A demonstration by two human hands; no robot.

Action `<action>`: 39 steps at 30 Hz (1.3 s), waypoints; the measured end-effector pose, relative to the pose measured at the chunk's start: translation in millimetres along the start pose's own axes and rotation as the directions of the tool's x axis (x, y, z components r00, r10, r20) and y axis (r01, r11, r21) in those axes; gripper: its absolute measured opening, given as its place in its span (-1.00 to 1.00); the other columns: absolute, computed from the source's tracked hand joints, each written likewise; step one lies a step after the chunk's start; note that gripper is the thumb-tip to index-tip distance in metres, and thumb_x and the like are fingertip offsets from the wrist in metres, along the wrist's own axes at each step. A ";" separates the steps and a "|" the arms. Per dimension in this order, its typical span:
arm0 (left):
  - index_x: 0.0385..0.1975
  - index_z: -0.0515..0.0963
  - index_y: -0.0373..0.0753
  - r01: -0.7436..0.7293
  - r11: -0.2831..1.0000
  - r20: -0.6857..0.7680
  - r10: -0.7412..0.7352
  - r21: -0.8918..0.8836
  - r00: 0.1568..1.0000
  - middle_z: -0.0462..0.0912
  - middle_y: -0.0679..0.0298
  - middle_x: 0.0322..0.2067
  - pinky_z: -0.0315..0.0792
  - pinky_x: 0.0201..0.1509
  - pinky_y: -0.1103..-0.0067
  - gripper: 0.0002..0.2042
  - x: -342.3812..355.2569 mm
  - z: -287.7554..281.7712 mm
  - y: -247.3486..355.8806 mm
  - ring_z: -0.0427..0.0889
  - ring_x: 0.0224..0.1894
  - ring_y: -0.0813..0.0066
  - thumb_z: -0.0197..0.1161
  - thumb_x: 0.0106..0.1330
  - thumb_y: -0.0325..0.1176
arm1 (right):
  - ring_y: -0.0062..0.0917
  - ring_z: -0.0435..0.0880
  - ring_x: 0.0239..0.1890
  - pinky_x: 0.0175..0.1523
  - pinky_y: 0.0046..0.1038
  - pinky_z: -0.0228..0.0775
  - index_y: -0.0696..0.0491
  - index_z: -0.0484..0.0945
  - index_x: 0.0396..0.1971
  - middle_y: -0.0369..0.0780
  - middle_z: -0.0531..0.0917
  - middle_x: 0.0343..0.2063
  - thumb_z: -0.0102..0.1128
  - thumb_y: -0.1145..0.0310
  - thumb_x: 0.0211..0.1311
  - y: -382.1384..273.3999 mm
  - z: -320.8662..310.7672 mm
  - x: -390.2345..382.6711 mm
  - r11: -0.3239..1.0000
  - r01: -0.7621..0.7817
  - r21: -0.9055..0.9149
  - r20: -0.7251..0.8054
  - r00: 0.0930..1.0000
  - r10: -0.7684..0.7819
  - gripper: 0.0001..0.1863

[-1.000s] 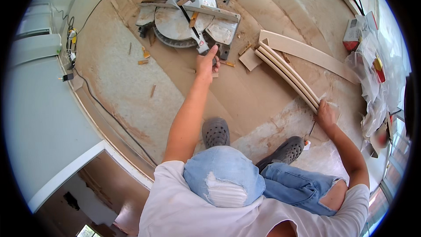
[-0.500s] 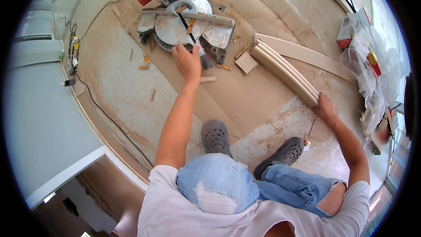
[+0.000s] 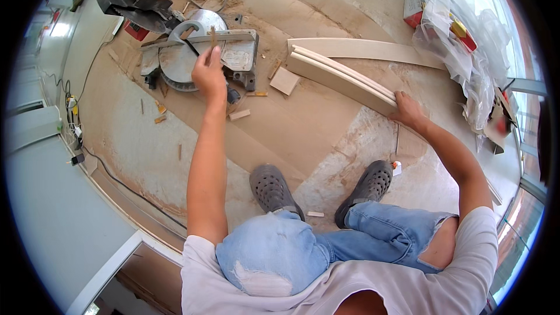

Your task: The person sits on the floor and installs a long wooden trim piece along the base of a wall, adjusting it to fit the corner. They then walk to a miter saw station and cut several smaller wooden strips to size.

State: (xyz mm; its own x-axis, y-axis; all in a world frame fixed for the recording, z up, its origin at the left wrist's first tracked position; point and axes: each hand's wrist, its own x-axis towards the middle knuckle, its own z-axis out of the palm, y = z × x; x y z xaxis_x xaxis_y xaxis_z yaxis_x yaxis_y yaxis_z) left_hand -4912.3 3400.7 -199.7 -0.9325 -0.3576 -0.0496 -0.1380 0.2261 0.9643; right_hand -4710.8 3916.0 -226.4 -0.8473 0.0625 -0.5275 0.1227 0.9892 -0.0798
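Note:
My left hand [image 3: 209,77] is over the front of a miter saw's round table [image 3: 175,65], fingers closed on a small wood offcut [image 3: 213,37] that stands up from the fingertips in front of the saw's fence [image 3: 233,36]. To the right, my right hand [image 3: 410,109] grips the near end of a stack of pale wooden boards [image 3: 344,81], which lies slanted on the floor covering. The fingers on the far side of that stack are partly hidden. The saw's head [image 3: 137,9], black and red, is raised at the far left.
Behind the stack lies another flat board [image 3: 373,52]. A square wood piece [image 3: 284,81] and several scraps [image 3: 240,115] are scattered near the saw. Clear plastic sheeting [image 3: 461,41] bunches at the right. A black cable [image 3: 134,185] runs along the left. My shoes [image 3: 271,189] stand in front.
My left hand has moved up to the saw's fence and picked up the small wood offcut from the table. The view has shifted right; my right hand keeps its grip on the boards.

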 end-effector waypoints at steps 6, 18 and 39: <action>0.13 0.54 -0.34 -0.578 0.807 0.460 0.469 0.126 0.754 0.69 0.10 -0.04 0.54 -0.04 0.46 -0.57 -0.2 40.2 70.0 0.69 -0.16 0.26 0.36 0.32 -0.27 | 0.00 0.62 0.00 0.06 -0.12 0.47 0.17 0.47 -0.01 0.06 0.65 -0.11 0.61 0.16 -0.19 10.5 -8.3 17.6 0.997 0.060 0.050 0.055 0.997 -0.063 -0.27; -0.23 0.43 -0.45 0.104 0.974 0.011 -0.108 0.203 0.994 0.59 0.22 -0.45 0.52 -0.37 0.49 -0.63 -77.2 -24.6 -99.6 0.59 -0.50 0.47 0.38 0.32 -0.23 | 0.03 0.65 -0.09 0.00 -0.08 0.47 0.17 0.52 -0.03 0.10 0.68 -0.22 0.55 0.19 -0.13 28.6 -32.5 33.6 0.999 0.037 -0.029 -0.029 0.999 -0.038 -0.35; -0.11 0.44 -0.36 0.160 0.910 0.108 -0.216 0.383 0.970 0.63 -0.02 -0.37 0.48 -0.15 0.28 -0.59 -63.2 -116.6 -133.7 0.64 -0.30 -0.03 0.32 0.28 -0.13 | 0.00 0.68 -0.34 -0.21 -0.04 0.50 0.11 0.50 -0.34 0.00 0.67 -0.51 0.27 0.15 0.23 -211.5 -72.1 5.6 0.895 0.421 -0.149 -0.028 0.903 -0.430 -0.70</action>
State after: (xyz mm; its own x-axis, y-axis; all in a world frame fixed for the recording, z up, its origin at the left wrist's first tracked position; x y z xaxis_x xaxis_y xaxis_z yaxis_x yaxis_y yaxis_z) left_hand -4795.9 3287.5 -295.1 -0.9112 -0.2979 -0.2847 -0.4025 0.4958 0.7695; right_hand -4778.7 3716.6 -151.5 -0.8317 -0.3649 -0.4185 -0.3241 0.9310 -0.1678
